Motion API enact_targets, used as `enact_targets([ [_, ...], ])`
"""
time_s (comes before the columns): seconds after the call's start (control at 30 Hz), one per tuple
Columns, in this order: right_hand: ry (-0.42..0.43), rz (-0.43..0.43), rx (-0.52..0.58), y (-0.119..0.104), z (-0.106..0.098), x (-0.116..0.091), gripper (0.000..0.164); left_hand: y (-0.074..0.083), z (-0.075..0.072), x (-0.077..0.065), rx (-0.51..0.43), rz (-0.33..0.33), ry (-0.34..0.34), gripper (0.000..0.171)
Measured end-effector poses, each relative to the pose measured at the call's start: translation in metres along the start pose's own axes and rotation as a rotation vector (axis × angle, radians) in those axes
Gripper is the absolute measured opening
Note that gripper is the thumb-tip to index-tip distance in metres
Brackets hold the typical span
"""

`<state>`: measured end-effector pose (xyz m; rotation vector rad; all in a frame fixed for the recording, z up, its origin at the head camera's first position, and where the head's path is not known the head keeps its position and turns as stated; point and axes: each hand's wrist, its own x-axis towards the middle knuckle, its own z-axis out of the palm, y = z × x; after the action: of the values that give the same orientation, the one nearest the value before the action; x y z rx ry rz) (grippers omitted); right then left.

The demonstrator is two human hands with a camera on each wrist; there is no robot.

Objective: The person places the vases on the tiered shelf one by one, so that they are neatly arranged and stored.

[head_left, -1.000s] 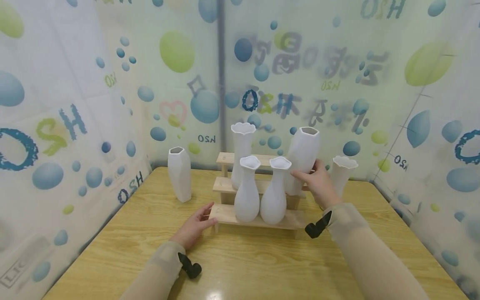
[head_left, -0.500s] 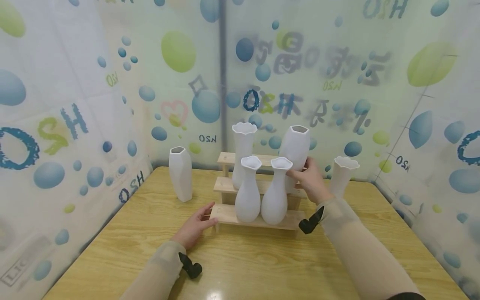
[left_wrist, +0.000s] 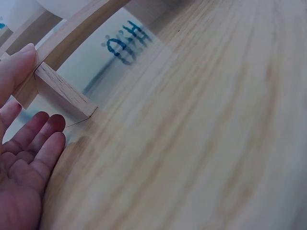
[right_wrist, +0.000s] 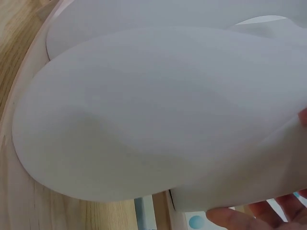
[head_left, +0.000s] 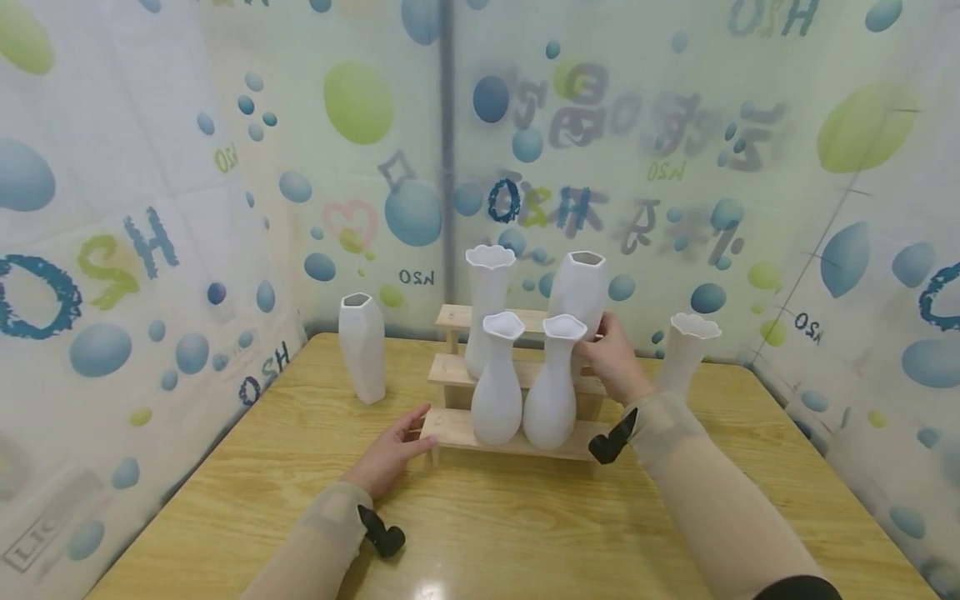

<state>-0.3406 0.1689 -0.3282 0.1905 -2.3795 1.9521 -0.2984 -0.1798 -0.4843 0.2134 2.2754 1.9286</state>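
A stepped wooden display stand (head_left: 448,427) bears several white vases. My right hand (head_left: 613,365) grips a faceted white vase (head_left: 579,292) low on its side, over the right of the middle step. The right wrist view shows that vase's base (right_wrist: 201,195) partly hidden behind a round-bellied vase (right_wrist: 120,115). My left hand (head_left: 386,454) holds the left end of the lowest step, its thumb (left_wrist: 19,69) against the board and the other fingers loosely bent below. Two slim-necked vases (head_left: 497,404) (head_left: 550,408) stand on the lowest step. A tall frilled-rim vase (head_left: 487,287) stands left on the middle step.
Another faceted vase (head_left: 362,350) stands on the wooden table (head_left: 480,533) left of the stand. A frilled-rim vase (head_left: 684,354) is on the right, partly behind my right forearm. A patterned curtain (head_left: 352,183) encloses the table at the back and sides.
My right hand has moved left with the faceted vase, bringing it behind the right slim-necked vase and more upright. The left hand stays at the stand's end.
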Motion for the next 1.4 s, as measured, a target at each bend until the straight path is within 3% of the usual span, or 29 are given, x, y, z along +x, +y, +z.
enact_targets([
  [0.87, -0.052, -0.013, -0.036, 0.001, 0.001, 0.000, 0.069, -0.002, -0.001, 0.002, -0.038, -0.010, -0.006, 0.072],
  [1.07, -0.071, -0.038, -0.047, 0.006, -0.005, -0.002, 0.069, -0.001, -0.001, 0.001, -0.043, -0.014, -0.003, 0.071],
  [1.27, -0.064, 0.004, -0.030, 0.017, -0.019, -0.010, 0.084, -0.001, -0.001, 0.002, -0.041, -0.022, -0.001, 0.070],
  [1.4, -0.041, -0.019, -0.034, 0.031, -0.032, -0.017, 0.079, -0.002, -0.001, 0.002, -0.040, -0.024, -0.003, 0.071],
])
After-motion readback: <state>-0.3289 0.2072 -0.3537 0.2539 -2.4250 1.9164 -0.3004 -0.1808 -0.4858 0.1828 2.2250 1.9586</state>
